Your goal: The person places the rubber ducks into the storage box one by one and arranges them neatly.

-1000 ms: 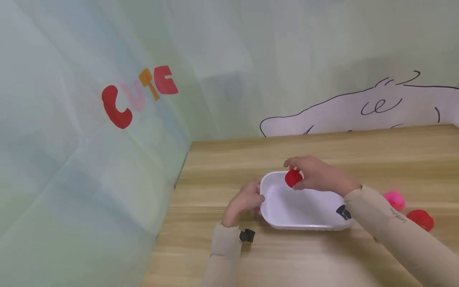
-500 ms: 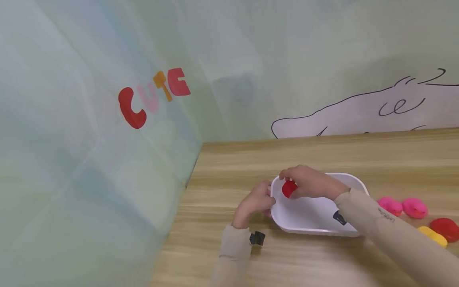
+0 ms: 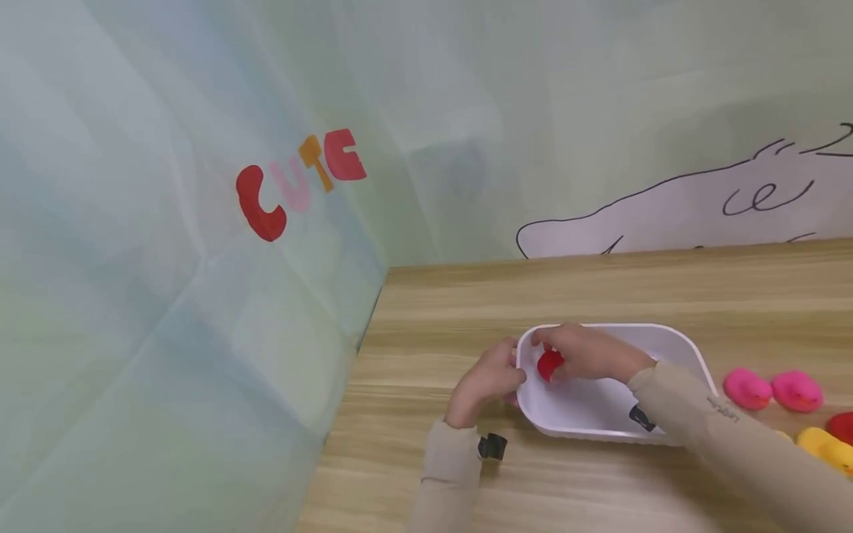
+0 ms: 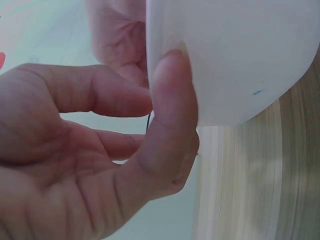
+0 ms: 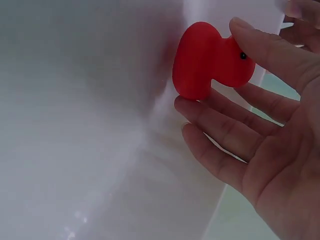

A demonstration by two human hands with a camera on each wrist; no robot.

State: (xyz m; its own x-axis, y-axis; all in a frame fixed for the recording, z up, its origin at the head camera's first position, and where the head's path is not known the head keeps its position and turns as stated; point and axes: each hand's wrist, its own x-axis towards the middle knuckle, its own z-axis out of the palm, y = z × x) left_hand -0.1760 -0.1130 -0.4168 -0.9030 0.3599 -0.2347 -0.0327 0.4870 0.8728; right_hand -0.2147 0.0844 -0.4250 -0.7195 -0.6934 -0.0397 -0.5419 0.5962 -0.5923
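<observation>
A white plastic basin [image 3: 600,407] stands on the wooden table. My left hand [image 3: 489,377] grips its left rim; in the left wrist view, the thumb and fingers lie on either side of the basin's wall [image 4: 240,60]. My right hand [image 3: 589,353] pinches a small red rubber duck [image 3: 549,366] inside the basin at its left end. In the right wrist view, the red duck [image 5: 195,62] shows a black eye, with the thumb at its head and fingertips under its body. Whether the duck touches the basin's wall or floor, I cannot tell.
Right of the basin lie two pink rubber ducks [image 3: 748,389], a yellow duck [image 3: 826,448] and a red object [image 3: 843,427] cut off by the frame. The right sleeve [image 3: 726,437] partly covers something yellow. A papered wall [image 3: 300,296] rises at the left, another behind the table.
My right hand has lowered the red duck deeper into the basin. The left hand keeps its grip on the rim. The head view has swung right, bringing more ducks into sight.
</observation>
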